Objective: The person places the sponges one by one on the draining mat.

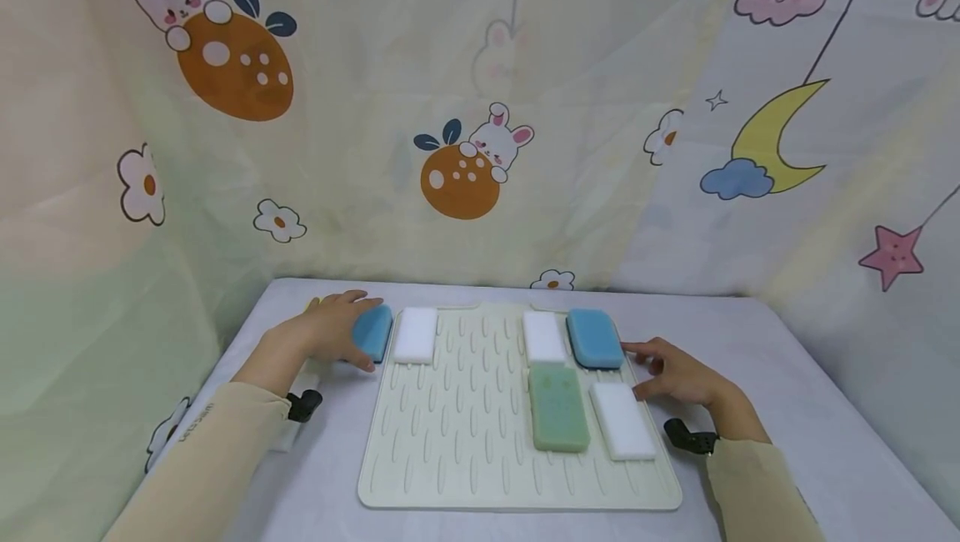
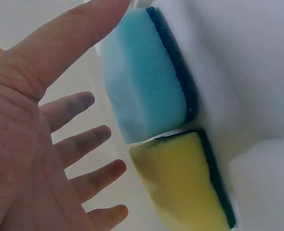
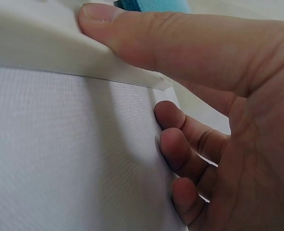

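My left hand (image 1: 330, 329) reaches over the far left of the table, its fingers spread. In the left wrist view its thumb overlaps a blue sponge (image 2: 144, 72) with a dark scouring side; whether they touch, I cannot tell. Against that sponge lies a yellow sponge (image 2: 180, 178), mostly hidden by the hand in the head view. My right hand (image 1: 678, 375) is at the right side of a cream ridged mat (image 1: 465, 434). Its thumb rests on the mat's rim, near a white sponge (image 1: 622, 421). Its forefinger points to another blue sponge (image 1: 595, 340); the other fingers curl loosely.
On the mat also lie a green sponge (image 1: 558, 409), a white sponge (image 1: 543, 336) behind it, and a white sponge (image 1: 415, 335) at the back left. A white block (image 2: 266, 178) sits near my left wrist. A printed cloth (image 1: 360, 150) hangs behind the table.
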Available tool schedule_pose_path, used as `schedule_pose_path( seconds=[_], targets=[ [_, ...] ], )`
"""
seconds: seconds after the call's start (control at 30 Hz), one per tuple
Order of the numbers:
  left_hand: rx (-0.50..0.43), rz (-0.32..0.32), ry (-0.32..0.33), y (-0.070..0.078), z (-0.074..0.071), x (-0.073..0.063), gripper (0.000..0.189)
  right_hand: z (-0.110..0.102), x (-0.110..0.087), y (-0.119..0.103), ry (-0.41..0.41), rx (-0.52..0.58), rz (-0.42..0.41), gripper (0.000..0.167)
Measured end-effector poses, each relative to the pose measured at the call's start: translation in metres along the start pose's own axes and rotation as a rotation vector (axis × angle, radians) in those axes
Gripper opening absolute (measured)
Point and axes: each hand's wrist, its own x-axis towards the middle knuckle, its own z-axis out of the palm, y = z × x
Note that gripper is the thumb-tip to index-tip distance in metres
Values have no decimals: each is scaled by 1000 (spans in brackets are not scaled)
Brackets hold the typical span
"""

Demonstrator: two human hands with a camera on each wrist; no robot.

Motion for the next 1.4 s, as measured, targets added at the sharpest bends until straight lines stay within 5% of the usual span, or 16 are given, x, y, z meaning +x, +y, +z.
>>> schedule_pose_path(
  seconds=[0.77,1.4],
  targets=[
    [-37,-8,16,-10,10,7,103,1,-1,0,1,1,-9,90],
    [-20,-4,-9,-2,10,12,105,0,-1,0,6,-11,-13,90]
  ],
)
